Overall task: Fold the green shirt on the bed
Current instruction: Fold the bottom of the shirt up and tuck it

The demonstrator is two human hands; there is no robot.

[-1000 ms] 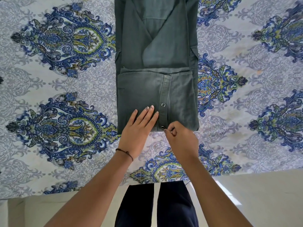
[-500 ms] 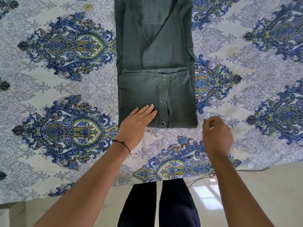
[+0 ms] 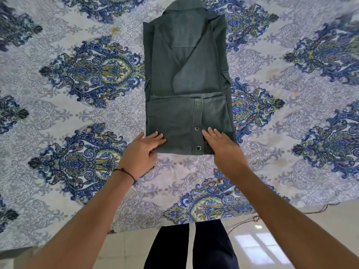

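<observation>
The green shirt lies on the patterned bed sheet, folded into a narrow strip with its near end turned up over itself and its snap placket showing. My left hand is at the near left corner, with its fingers on top of the cloth and its thumb tucked at the fold's edge, pinching it. My right hand lies flat on the near right part of the fold, fingers straight, just right of the snaps.
The bed's near edge runs below my forearms. Beyond it are a shiny tiled floor and my legs in dark trousers. A thin cord hangs at the sheet's edge on the right.
My right hand came in from the sheet beside the shirt and settled flat on the fold's near right part. My left hand slid left to the near left corner.
</observation>
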